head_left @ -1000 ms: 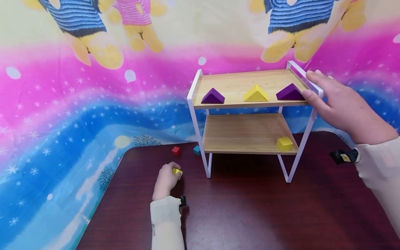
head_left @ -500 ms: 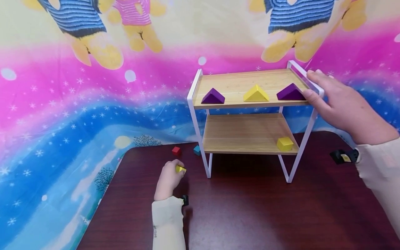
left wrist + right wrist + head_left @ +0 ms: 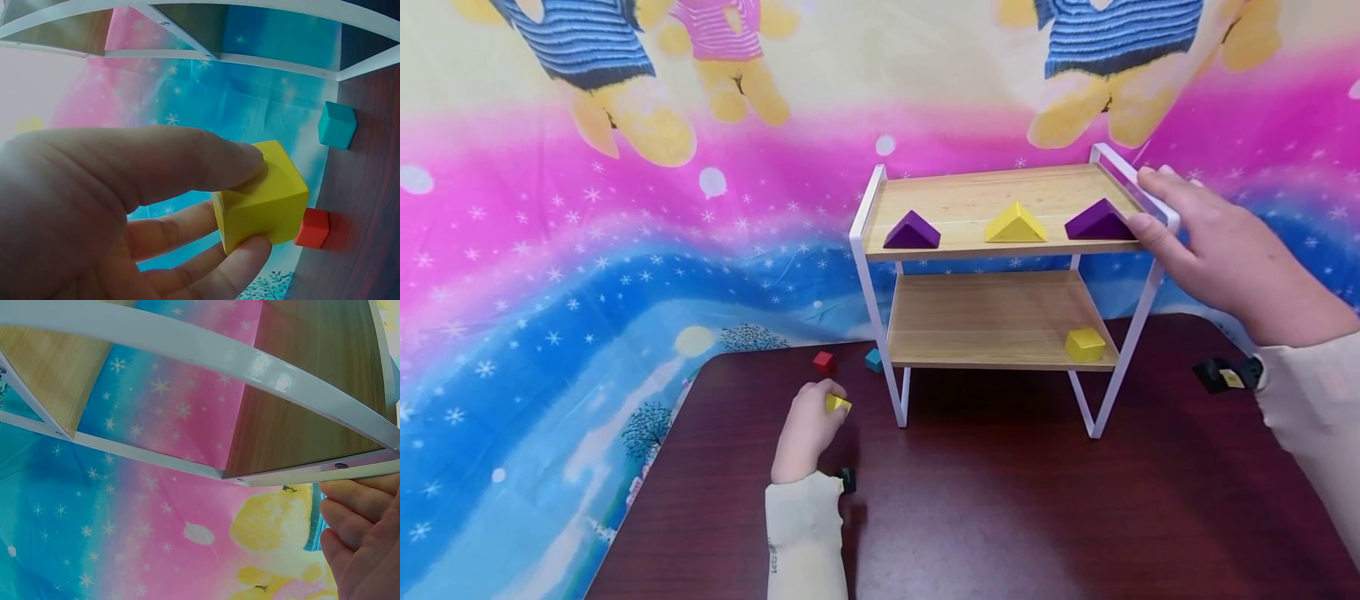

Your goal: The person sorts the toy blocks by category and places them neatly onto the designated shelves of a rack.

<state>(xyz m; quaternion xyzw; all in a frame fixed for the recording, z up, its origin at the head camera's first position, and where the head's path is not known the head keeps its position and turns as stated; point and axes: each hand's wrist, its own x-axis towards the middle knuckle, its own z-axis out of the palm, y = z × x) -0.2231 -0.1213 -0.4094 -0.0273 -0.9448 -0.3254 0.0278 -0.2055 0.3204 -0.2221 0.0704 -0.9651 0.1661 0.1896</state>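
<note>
My left hand (image 3: pixel 811 423) pinches a small yellow cube (image 3: pixel 837 404) between thumb and fingers, just above the dark table, left of the shelf's front left leg; the left wrist view shows the yellow cube (image 3: pixel 261 197) held the same way. My right hand (image 3: pixel 1210 250) grips the top right rail of the white-framed two-level wooden shelf (image 3: pixel 992 321), thumb by a purple prism (image 3: pixel 1097 222). Its fingers (image 3: pixel 356 506) press against the white frame (image 3: pixel 250 362). The top level also holds a yellow prism (image 3: pixel 1015 224) and another purple prism (image 3: pixel 912 231).
A yellow cube (image 3: pixel 1084 344) sits at the right front of the lower level. A red cube (image 3: pixel 823 362) and a teal cube (image 3: pixel 872 360) lie on the dark wooden table (image 3: pixel 1000 517) behind my left hand. A colourful cloth hangs behind.
My left hand has lifted the yellow cube slightly and shifted a little right, toward the shelf. My right hand stays on the shelf's rail.
</note>
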